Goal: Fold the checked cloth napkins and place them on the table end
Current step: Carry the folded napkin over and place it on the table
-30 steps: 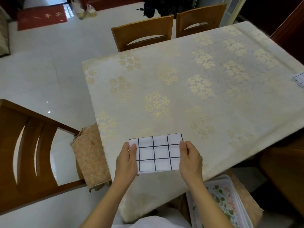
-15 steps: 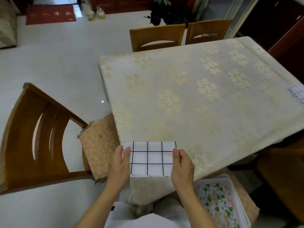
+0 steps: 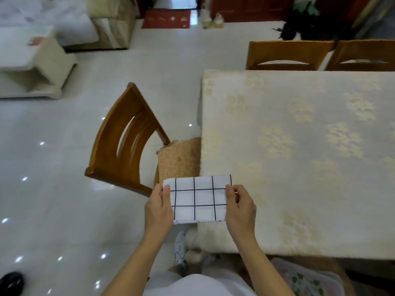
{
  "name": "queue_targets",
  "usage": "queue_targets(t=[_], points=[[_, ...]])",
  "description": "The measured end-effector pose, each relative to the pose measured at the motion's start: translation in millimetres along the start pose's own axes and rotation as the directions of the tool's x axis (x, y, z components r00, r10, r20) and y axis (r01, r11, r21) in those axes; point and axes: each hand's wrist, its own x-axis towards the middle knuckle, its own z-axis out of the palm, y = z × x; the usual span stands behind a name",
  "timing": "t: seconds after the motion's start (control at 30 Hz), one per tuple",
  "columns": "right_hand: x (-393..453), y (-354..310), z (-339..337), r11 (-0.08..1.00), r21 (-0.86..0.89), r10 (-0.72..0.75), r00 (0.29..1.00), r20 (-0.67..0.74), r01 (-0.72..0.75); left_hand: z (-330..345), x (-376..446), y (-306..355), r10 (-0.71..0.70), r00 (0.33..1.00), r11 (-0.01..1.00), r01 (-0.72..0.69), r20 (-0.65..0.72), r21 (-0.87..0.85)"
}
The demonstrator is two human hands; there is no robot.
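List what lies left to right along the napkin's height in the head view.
wooden chair → left hand → checked napkin → right hand → table

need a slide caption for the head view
Both hands, left and right, hold a folded white black-checked cloth napkin at the corner of the floral-clothed table.

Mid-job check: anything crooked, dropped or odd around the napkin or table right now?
Nothing stands out. The folded napkin is held square and flat between the left hand and right hand over the table corner. The chair at the table end stands angled, its cushion slightly rumpled.
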Motion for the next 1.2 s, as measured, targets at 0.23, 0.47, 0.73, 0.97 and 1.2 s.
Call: queue_targets(t=[0.23, 0.47, 0.73, 0.97, 1.2], points=[[-10.8, -19.7, 46.7, 0.994, -0.013, -0.109, 0.98, 0.167, 0.112, -47.0, -13.1, -29.2, -0.078, 0.979, 0.997, 0.08, -0.188, 0.001], [-20.0, -34.6, 118.9, 0.958, -0.096, -0.232, 0.927, 0.293, 0.27, -104.0, -6.1, -56.0, -0.138, 0.927, 0.99, 0.13, -0.348, -0.046], [-22.4, -75.7, 220.7, 0.941, -0.117, -0.264, 0.906, 0.33, 0.317, -178.8, 62.5, -93.6, -0.174, 0.915, 0.984, 0.143, -0.364, -0.11], [-22.7, -131.8, 348.1, 0.968, -0.137, -0.168, 0.946, 0.277, 0.212, -287.1, 171.5, -121.4, -0.06, 0.948, 0.998, 0.047, -0.314, -0.048], [-31.9, -184.2, 458.6, 0.94, -0.129, -0.278, 0.93, 0.241, 0.315, -380.9, 241.9, -155.5, -0.075, 0.943, 0.997, 0.062, -0.323, -0.053]])
